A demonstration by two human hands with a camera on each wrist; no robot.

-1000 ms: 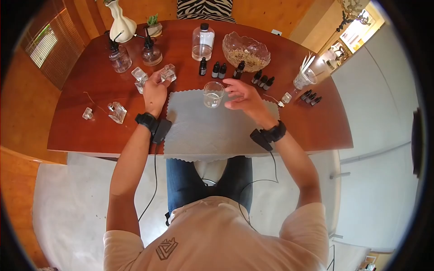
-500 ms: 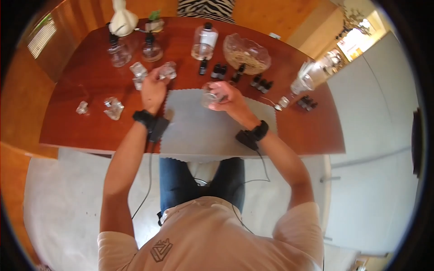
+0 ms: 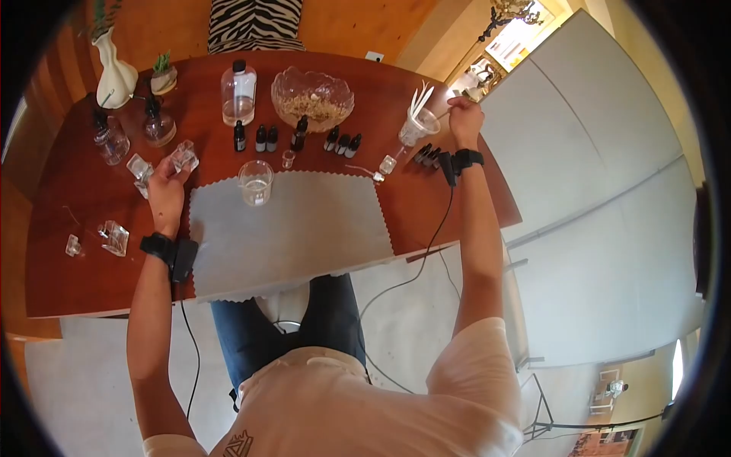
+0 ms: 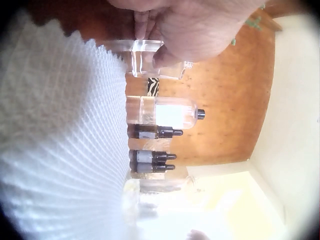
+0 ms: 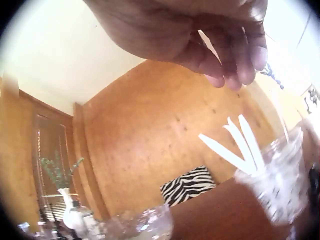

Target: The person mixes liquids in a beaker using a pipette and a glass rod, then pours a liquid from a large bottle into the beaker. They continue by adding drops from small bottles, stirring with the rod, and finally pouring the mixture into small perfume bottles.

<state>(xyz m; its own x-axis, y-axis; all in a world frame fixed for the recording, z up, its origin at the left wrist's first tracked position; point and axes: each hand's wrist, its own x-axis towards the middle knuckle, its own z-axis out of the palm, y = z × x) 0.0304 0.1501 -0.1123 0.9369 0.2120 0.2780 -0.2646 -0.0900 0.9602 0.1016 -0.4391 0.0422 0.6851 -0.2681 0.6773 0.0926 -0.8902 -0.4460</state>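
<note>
My left hand (image 3: 166, 194) pinches a clear glass bottle (image 3: 185, 157) between thumb and fingers, left of the grey cloth (image 3: 285, 228); the left wrist view shows the thumb against the bottle (image 4: 144, 61). Another clear glass piece (image 3: 139, 172) stands beside that hand. A glass beaker (image 3: 256, 185) with a little clear liquid sits at the cloth's back edge. Over at the far right, my right hand (image 3: 466, 126) hovers beyond the cup of white strips (image 3: 418, 128). Its fingers (image 5: 231, 75) hang loosely bent above the strips (image 5: 245, 145), with nothing visible between them.
Black dropper bottles (image 3: 266, 139), a large clear bottle (image 3: 239, 99) and a glass bowl (image 3: 313, 107) line the back. Pump bottles (image 3: 158, 126) and a white vase (image 3: 116, 72) stand back left. A glass bottle (image 3: 114, 238) lies front left.
My right hand came onto the beaker, then left it and moved far right past the cup. The head view has turned right. My left hand stays at its bottle.
</note>
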